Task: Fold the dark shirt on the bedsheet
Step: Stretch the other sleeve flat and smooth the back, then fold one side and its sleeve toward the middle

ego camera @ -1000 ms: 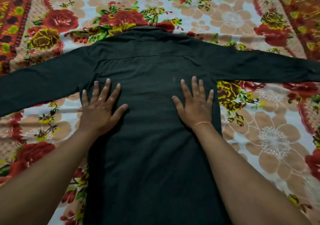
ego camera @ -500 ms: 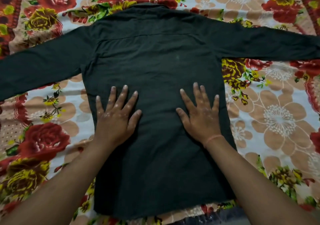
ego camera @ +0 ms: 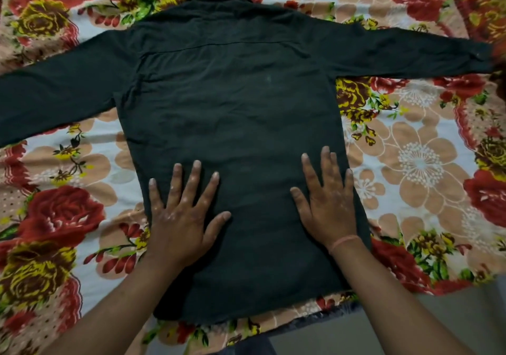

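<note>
While a floral bedsheet [ego camera: 419, 168] of red, yellow and peach flowers filled the frame, a dark long-sleeved cloth shirt [ego camera: 235, 103] lay spread flat across its centre, back side up, collar at the top and sleeves stretched toward the left and right edges. Lower down, the left hand [ego camera: 180, 218] pressed palm-down on the shirt's lower left part, fingers splayed, gripping nothing. At lower right, the right hand [ego camera: 328, 204] lay equally flat and empty, a thin pinkish band [ego camera: 343, 242] circling its wrist.
</note>
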